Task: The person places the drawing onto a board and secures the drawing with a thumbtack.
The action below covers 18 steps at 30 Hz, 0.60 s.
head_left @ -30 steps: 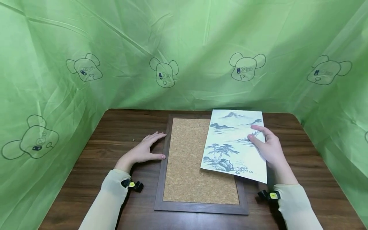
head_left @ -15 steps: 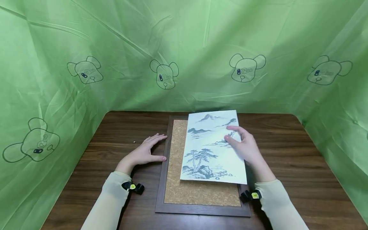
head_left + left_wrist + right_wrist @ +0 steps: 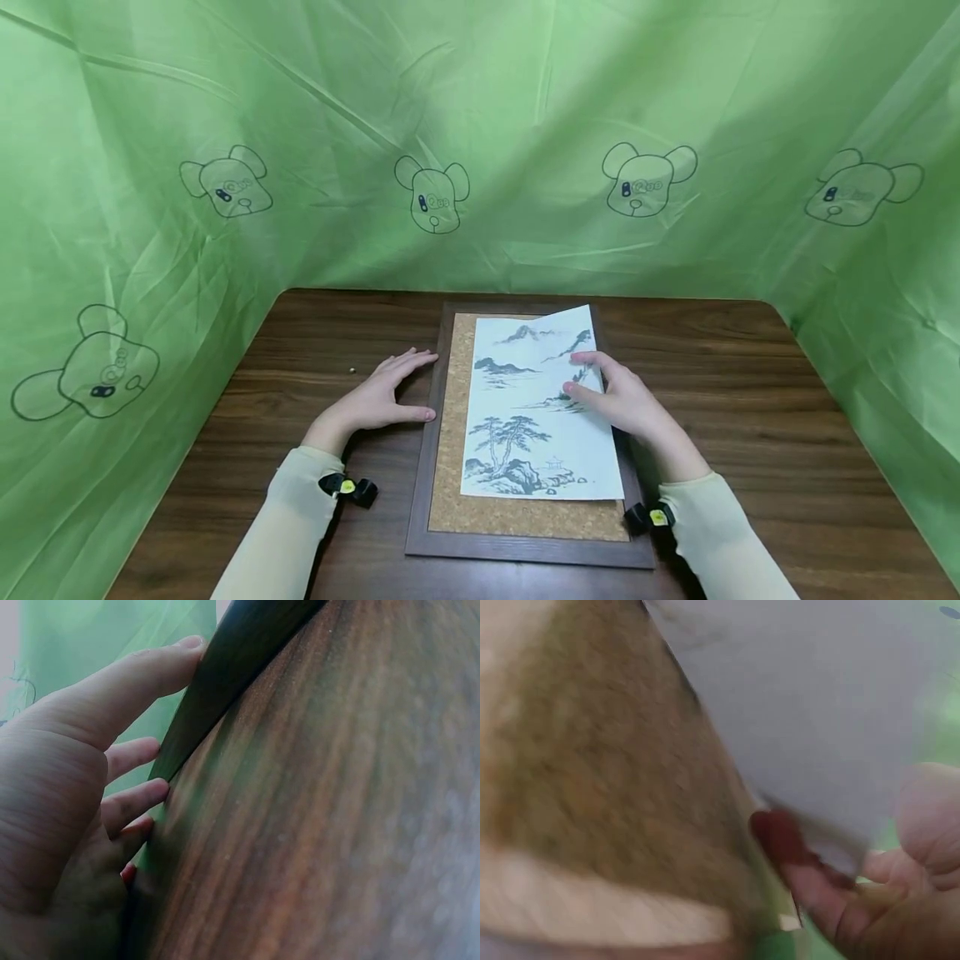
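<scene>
A cork board [image 3: 525, 521] in a dark wooden frame [image 3: 525, 547] lies flat on the table. Over it is a white sheet of paper [image 3: 517, 400] printed with a blue-grey landscape of trees and mountains. My right hand [image 3: 630, 404] pinches the sheet's right edge, thumb and index finger on top, other fingers underneath. In the right wrist view the sheet's underside [image 3: 802, 697] shows, raised off the cork on that side. With fingers spread, my left hand [image 3: 367, 400] rests against the frame's left side; its fingertips and thumb touch the frame edge [image 3: 202, 697] in the left wrist view.
The brown wood-grain table [image 3: 750, 400] extends on both sides of the frame. A tiny pale speck [image 3: 352, 370] lies on its left part. Green cloth [image 3: 525, 100] with printed bear heads hangs behind and at both sides.
My right hand has carried the sheet left and toward me, from beyond the frame's right side to over the cork, and lowered it. The left hand has stayed at the frame.
</scene>
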### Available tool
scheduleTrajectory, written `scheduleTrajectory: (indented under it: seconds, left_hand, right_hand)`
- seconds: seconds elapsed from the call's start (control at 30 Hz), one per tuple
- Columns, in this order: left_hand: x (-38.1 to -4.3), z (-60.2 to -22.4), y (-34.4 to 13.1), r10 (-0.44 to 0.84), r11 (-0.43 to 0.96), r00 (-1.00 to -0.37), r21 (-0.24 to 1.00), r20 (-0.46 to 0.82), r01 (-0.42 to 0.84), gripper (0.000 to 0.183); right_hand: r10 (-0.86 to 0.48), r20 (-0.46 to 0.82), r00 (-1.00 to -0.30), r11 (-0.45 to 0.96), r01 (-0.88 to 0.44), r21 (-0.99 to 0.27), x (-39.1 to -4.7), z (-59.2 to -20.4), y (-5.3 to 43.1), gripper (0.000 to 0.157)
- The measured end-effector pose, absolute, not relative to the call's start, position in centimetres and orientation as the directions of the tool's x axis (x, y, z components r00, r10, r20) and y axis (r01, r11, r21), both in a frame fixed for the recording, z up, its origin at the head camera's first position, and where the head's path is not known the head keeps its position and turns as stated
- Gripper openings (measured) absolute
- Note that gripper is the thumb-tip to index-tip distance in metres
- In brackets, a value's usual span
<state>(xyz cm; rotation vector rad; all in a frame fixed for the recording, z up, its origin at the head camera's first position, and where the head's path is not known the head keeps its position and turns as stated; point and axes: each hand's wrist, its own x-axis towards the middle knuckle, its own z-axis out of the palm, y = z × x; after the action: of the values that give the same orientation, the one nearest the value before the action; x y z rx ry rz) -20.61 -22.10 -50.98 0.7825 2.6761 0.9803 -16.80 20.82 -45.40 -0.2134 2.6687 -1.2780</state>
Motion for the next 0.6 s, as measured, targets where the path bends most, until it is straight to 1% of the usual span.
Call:
scheduleTrajectory:
  seconds: [0.13, 0.23, 0.37, 0.6]
  left_hand:
    - [-20.6, -51.0, -22.1, 0.54, 0.641, -0.842, 0.642, 0.012, 0.421, 0.098]
    - [-20.7, -51.0, -22.1, 0.543, 0.641, -0.839, 0.638, 0.015, 0.426, 0.098]
    - [-20.7, -51.0, -22.2, 0.544, 0.641, -0.839, 0.638, 0.016, 0.427, 0.098]
    - [-20.8, -51.1, -22.2, 0.534, 0.652, -0.846, 0.645, -0.016, 0.399, 0.098]
  right_hand:
    - [-0.157, -0.107, -0.982, 0.657, -0.023, -0.754, -16.8, -45.2, 21.8, 0.056]
    - [-0.138, -0.107, -0.985, 0.654, -0.009, -0.756, -17.0, -45.5, 22.3, 0.059]
    - [-0.161, -0.116, -0.98, 0.644, -0.016, -0.765, -17.1, -45.7, 22.4, 0.066]
    - [-0.181, -0.131, -0.975, 0.65, -0.019, -0.759, -17.0, -45.7, 22.2, 0.07]
